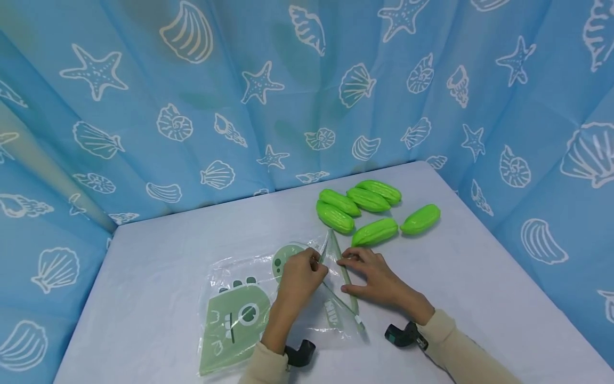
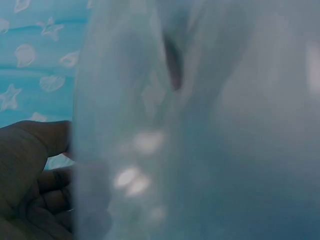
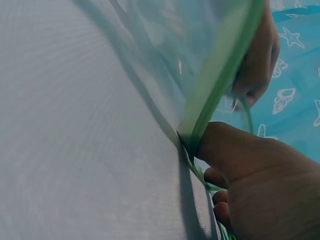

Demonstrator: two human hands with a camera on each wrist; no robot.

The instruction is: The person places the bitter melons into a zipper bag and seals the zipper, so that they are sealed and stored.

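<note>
A clear zip bag [image 1: 240,320] with a green cartoon print lies on the table, its green-edged mouth at the right. My left hand [image 1: 299,274] pinches one edge of the mouth and lifts it, so the two edges stand apart. My right hand [image 1: 379,280] holds the other green edge [image 1: 349,282]; in the right wrist view its thumb [image 3: 225,145] presses on that strip [image 3: 215,85], with the fingers behind. A zip slider [image 1: 358,320] sits near the mouth's lower end. In the left wrist view, the blurred film [image 2: 200,150] hides the left fingertips.
Several bright green, ribbed, gourd-like vegetables [image 1: 376,232] lie on the white table [image 1: 158,277] beyond the right hand. A blue curtain [image 1: 288,117] with shells and starfish stands along the table's back and sides.
</note>
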